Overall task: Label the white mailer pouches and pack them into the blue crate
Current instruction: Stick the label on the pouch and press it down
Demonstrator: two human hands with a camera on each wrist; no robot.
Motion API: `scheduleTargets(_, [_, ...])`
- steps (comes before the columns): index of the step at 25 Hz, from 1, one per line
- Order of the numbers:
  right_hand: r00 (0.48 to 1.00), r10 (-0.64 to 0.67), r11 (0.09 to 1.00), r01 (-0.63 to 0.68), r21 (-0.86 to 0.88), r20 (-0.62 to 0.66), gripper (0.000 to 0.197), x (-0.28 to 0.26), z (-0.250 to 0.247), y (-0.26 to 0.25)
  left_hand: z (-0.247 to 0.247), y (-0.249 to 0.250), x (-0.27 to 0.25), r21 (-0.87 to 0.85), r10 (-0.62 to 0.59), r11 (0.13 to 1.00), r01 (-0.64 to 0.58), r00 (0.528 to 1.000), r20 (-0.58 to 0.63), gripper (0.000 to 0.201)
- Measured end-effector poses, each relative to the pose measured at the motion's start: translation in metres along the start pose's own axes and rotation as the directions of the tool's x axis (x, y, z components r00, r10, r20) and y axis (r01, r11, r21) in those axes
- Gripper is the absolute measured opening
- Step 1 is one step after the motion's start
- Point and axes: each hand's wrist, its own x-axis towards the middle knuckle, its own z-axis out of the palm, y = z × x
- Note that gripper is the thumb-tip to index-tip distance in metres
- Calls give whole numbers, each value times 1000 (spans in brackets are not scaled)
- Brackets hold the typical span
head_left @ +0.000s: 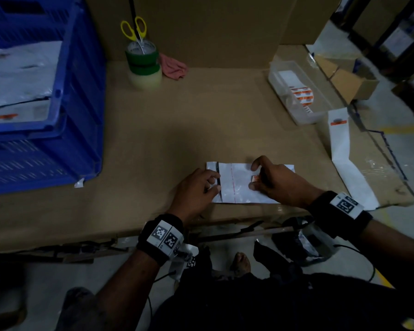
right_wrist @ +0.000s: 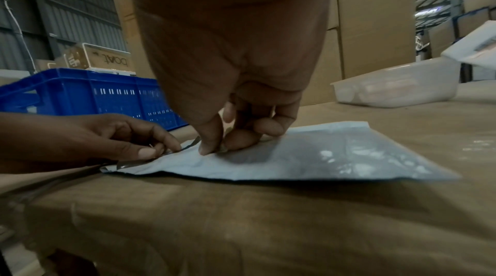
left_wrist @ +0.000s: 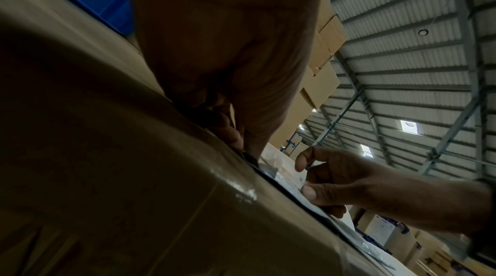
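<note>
Your two hands work a white pouch [head_left: 237, 185] that lies flat near the front edge of the cardboard-covered surface [head_left: 153, 139], at about 6 o'clock in the head view. Your left hand [head_left: 196, 187] sits on the pouch's left end, its fingers curled and pinching the dark flap strip [head_left: 218, 180] there; the right wrist view shows thumb and forefinger closed on that strip. Your right hand [head_left: 277, 182] is on the pouch's right half, thumb and fingers pinched round a small orange label [head_left: 255, 179] and pressing it down against the pouch. A thin red line [head_left: 233, 182] runs across the pouch between the two hands.

Out at 3 o'clock, another white pouch [head_left: 342, 149] with an orange mark hangs partly over the right edge of the surface. Beyond it, at about 2 o'clock, a clear tub [head_left: 294, 91] holds a strip of orange labels [head_left: 302, 94].

At 9 to 10 o'clock the blue crate [head_left: 77, 115] stands on the surface's left side, with white pouches [head_left: 22, 75] stacked inside, orange labels showing on them.

At the far edge, around 12 o'clock, rolls of tape [head_left: 144, 65] are stacked, green over clear, and yellow-handled scissors [head_left: 134, 28] stand upright in the hole. A pink cloth [head_left: 173, 66] lies just beside the rolls, against an upright cardboard wall [head_left: 213, 29].
</note>
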Motion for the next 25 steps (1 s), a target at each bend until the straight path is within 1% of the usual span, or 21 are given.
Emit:
scheduleTargets(3, [991,114,993,-110,52,-75,39,1,-4,5,1,-1,1,10,6,1000,-6,1000,-2,27])
scheduleTargets(4, [987,135,989,-129,71,-91,39,0,-3,6,1,-2,1,10,8,1000,-8,1000,-4,27])
scheduleTargets(5, [986,132,990,-125,71,-105,40,-2,-1,8,2,-2,1,7,6,1000,-6,1000,-6,27])
scheduleTargets(8, [991,62,997,-56,53,-118,44,-9,6,9,1,-2,0,11,0,1000,0,1000,-4,26])
scheduleTargets(11, [998,-5,994,12,113,-63,50,-16,4,6,-2,1,0,28,-6,1000,6,1000,7,26])
scheduleTargets(13, [1000,-25,993,27,116,-15,55,-16,2,5,-4,2,1,44,-11,999,10,1000,14,27])
scheduleTargets(16, [999,-45,998,46,45,-28,48,-14,0,4,-4,3,2,51,-5,999,4,1000,16,27])
scheduleTargets(18, [999,-42,999,43,24,-12,43,-11,-1,1,-3,3,2,53,-1,999,0,1000,13,27])
scheduleTargets(20, [998,-56,998,56,-19,0,35,-9,-2,-2,-3,4,1,51,-4,999,3,1000,10,27])
scheduleTargets(22, [996,-89,994,87,-64,-24,25,-5,0,-5,-3,4,1,42,-16,999,15,1000,8,27])
scheduleTargets(25, [988,-137,988,131,-84,-65,23,-2,6,-5,-4,6,0,42,-29,999,29,999,13,26])
